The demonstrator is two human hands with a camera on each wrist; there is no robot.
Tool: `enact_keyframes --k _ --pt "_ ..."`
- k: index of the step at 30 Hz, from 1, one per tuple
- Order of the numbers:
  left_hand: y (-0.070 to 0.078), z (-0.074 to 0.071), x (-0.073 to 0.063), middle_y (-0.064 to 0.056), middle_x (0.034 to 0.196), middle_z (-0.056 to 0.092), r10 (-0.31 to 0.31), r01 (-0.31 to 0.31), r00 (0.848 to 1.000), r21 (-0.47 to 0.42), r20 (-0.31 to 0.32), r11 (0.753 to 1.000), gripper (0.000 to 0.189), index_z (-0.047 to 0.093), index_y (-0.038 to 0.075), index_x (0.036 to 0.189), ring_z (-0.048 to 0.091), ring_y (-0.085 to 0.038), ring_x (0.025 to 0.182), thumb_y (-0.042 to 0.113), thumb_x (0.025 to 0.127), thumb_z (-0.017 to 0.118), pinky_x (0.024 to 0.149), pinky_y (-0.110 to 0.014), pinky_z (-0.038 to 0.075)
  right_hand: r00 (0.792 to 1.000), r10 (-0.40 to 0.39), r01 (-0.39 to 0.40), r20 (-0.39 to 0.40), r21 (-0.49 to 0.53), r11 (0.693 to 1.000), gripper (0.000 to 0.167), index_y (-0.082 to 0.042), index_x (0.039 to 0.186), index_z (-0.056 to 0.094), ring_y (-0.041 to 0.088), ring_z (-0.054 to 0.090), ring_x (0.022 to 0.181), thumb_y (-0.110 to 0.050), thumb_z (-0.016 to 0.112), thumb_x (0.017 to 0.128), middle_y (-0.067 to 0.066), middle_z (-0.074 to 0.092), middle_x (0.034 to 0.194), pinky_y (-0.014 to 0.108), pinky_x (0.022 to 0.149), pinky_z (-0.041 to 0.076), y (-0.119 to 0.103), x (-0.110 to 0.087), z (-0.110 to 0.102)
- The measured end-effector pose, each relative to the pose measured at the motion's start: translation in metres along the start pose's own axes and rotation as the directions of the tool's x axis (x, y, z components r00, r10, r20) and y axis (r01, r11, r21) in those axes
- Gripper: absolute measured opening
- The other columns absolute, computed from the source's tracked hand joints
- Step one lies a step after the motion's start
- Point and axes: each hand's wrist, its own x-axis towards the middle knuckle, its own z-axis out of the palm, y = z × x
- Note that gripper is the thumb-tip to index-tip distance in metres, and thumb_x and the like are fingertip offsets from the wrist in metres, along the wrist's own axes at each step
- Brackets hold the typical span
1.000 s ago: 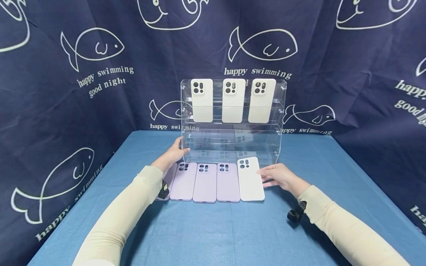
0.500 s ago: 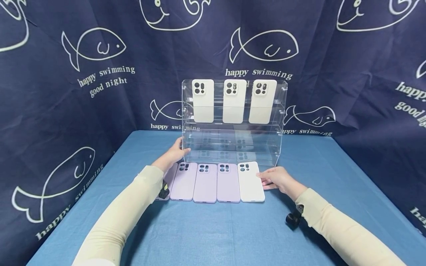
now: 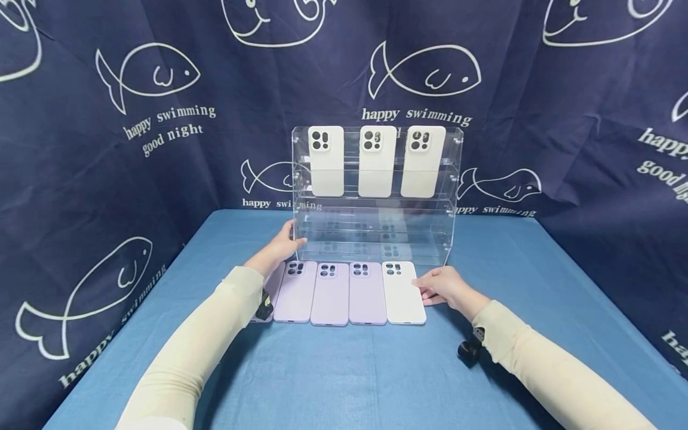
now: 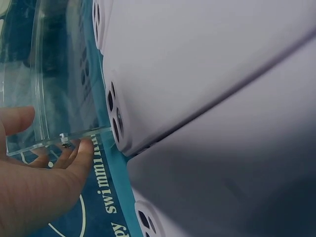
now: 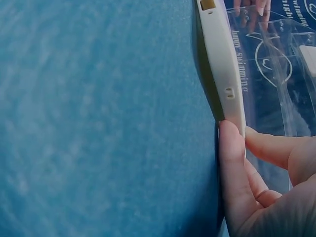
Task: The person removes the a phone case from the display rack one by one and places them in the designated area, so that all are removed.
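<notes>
In the head view a white phone case (image 3: pixel 403 298) lies at the right end of a row of purple phone cases (image 3: pixel 330 298) on the table. My right hand (image 3: pixel 447 286) pinches its right edge; in the right wrist view, thumb and fingers (image 5: pixel 232 158) meet on the white case's side (image 5: pixel 227 69), close to the cloth. Behind the row stands a clear display rack (image 3: pixel 424 230), with three white phone cases (image 3: pixel 377 161) upright on its upper tier. My left hand (image 3: pixel 278 246) grips the rack's left side, and the left wrist view has its thumb (image 4: pixel 17 120) on the inner side of the panel.
A blue cloth (image 3: pixel 322 376) covers the table. Dark blue curtains (image 3: pixel 333 71) with fish drawings hang behind and at both sides. My left sleeve (image 3: pixel 209 328) partly hides the leftmost purple case (image 3: pixel 276 280).
The white phone case's top end has come down from a slight tilt, so it now lies flat beside the purple cases. My right hand lowered with it. The left hand stayed put.
</notes>
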Motion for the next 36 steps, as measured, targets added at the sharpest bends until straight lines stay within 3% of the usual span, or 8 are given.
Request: enact_keyframes --k 13,20,36 --pt "-0.0015 -0.0011 0.0015 -0.015 0.161 0.016 0.015 -0.015 1.0 -0.007 -0.007 1.0 0.073 0.003 0.016 0.157 0.019 -0.036 0.147 0.019 0.101 0.049 0.122 -0.053 0.013 0.999 0.01 -0.012 -0.036 -0.038 0.999 0.024 0.007 0.103 0.063 0.01 0.061 0.058 -0.011 0.07 0.089 0.006 0.063 0.071 0.029 0.061 0.062 -0.0024 0.0017 0.0039" --pt "-0.0004 -0.0002 0.0 -0.015 0.162 0.015 0.013 -0.013 1.0 0.027 -0.008 1.0 0.073 0.002 0.017 0.157 0.017 -0.036 0.148 0.022 0.101 0.049 0.122 -0.054 0.012 1.0 -0.027 0.027 -0.001 -0.022 0.999 0.023 0.009 0.106 0.061 0.012 0.059 0.063 -0.006 0.065 0.091 0.007 0.061 0.076 0.03 0.064 0.062 -0.0036 -0.0015 0.0077" --pt "-0.0006 0.0004 -0.0018 -0.015 0.162 0.015 0.016 -0.016 1.0 0.022 -0.008 1.0 0.073 0.002 0.017 0.157 0.017 -0.036 0.148 0.021 0.101 0.049 0.122 -0.054 0.013 0.999 -0.02 0.02 0.04 0.003 1.0 0.023 0.01 0.11 0.059 0.012 0.06 0.064 -0.004 0.062 0.092 0.007 0.061 0.079 0.03 0.067 0.062 -0.0025 -0.0032 0.0061"
